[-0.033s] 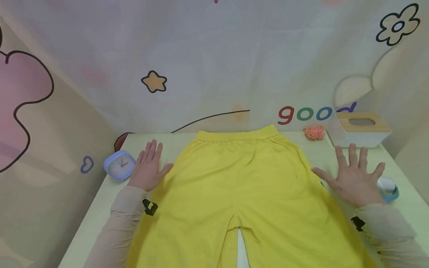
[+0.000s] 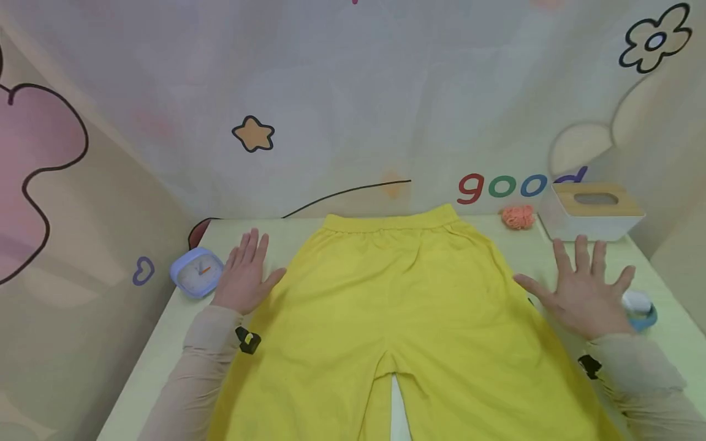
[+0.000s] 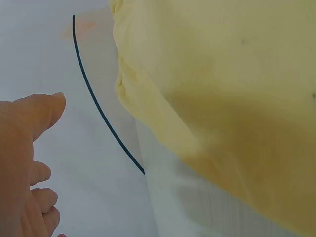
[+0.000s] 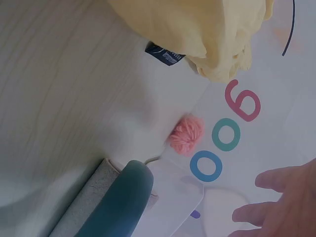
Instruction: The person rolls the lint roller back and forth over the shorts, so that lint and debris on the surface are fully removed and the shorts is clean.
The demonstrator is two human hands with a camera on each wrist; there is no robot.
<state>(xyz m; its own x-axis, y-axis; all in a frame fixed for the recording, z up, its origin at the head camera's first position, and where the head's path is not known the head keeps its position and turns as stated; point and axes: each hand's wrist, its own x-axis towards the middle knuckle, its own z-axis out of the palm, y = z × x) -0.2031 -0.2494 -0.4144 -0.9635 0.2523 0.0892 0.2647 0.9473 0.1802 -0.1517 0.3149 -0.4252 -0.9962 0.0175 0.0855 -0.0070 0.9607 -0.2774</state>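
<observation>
Yellow trousers (image 2: pixel 386 288) lie spread on the table, waistband at the far edge, legs running toward me. My left hand (image 2: pixel 242 275) is open beside their left side, fingers pointing away and thumb out. In the left wrist view, the thumb (image 3: pixel 47 111) appears apart from the cloth. My right hand (image 2: pixel 584 300) is beside the right side with its fingers spread, holding nothing. Whether either hand touches the trousers or table, I cannot tell. A black label (image 4: pixel 164 53) sticks out from the trousers' side in the right wrist view.
A blue clock (image 2: pixel 197 273) sits by my left hand. Pink yarn (image 2: pixel 517 217) and a white tissue box (image 2: pixel 592 214) with a wooden lid stand at the back right. A white-and-blue object (image 2: pixel 638 310) is partly behind my right hand. A printed cloth backdrop (image 2: pixel 342 110) rises behind the table.
</observation>
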